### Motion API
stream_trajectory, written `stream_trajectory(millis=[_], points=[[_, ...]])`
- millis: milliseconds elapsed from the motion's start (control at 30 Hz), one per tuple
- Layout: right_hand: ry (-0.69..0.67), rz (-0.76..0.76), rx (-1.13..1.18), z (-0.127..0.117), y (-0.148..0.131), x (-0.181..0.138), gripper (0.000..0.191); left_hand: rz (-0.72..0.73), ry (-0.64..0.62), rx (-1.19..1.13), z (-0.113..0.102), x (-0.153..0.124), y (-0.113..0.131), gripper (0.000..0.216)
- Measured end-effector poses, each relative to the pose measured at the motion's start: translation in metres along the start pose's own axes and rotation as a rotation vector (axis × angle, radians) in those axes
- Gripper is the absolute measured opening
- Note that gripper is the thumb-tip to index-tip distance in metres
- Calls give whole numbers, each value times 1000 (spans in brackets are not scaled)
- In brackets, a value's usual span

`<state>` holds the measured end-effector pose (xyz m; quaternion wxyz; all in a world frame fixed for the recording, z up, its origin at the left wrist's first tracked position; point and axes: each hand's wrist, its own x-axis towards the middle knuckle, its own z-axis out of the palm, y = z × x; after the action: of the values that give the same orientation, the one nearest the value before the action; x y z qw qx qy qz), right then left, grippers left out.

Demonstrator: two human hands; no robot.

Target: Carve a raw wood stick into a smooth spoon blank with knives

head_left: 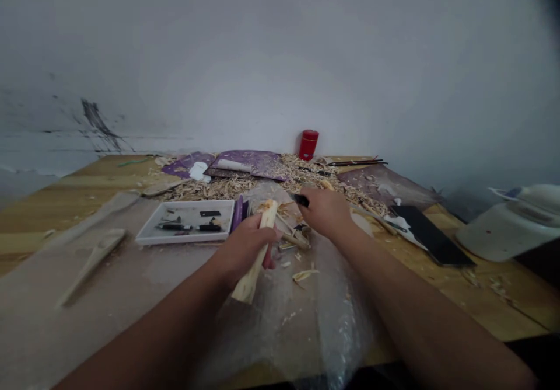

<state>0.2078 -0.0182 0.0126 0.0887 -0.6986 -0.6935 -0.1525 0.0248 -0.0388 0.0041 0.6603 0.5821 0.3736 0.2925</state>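
Between the thumb and curled fingers of the left hand (244, 245) sits a pale stick of wood (248, 284), closed on firmly, its top jutting beyond the grip and its lower end slanting back toward the wearer. The middle of the stick is covered by that grip. Just beyond and to the right, the right hand (324, 210) has its fingers wrapped round a black-handled tool (301, 199); most of the handle is hidden in the fist, and the short visible blade is too blurred to make out, its tip pointing toward the stick's upper end but apart from it.

Under and past the left fingers lies a jumble of small tools (298, 239), partly blocked from view and hard to tell apart. Left of those fingers, a white tray (179, 240) holds dark implements, with a wooden spoon (94, 263) farther out. Beyond both sets of fingers, wood shavings (210, 190) spread over the tabletop (87, 188), half burying a purple packet (258, 161), with a red canister (308, 143) behind. Well right of the right fingers lie a dark slab (433, 235) and a whitish container (503, 229), cut off by the frame edge.
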Motion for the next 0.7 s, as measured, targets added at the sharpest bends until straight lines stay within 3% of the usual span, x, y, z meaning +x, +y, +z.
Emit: stream_trajectory(millis=[133, 300, 700], points=[[-44, -127, 5, -5, -20, -12, 28, -24, 41, 73, -4, 8, -8, 10], [-64, -251, 18, -7, -25, -15, 25, -31, 85, 163, 3, 6, -5, 7], [-110, -186, 31, -4, -22, -8, 25, -49, 68, 220, 3, 4, -5, 7]])
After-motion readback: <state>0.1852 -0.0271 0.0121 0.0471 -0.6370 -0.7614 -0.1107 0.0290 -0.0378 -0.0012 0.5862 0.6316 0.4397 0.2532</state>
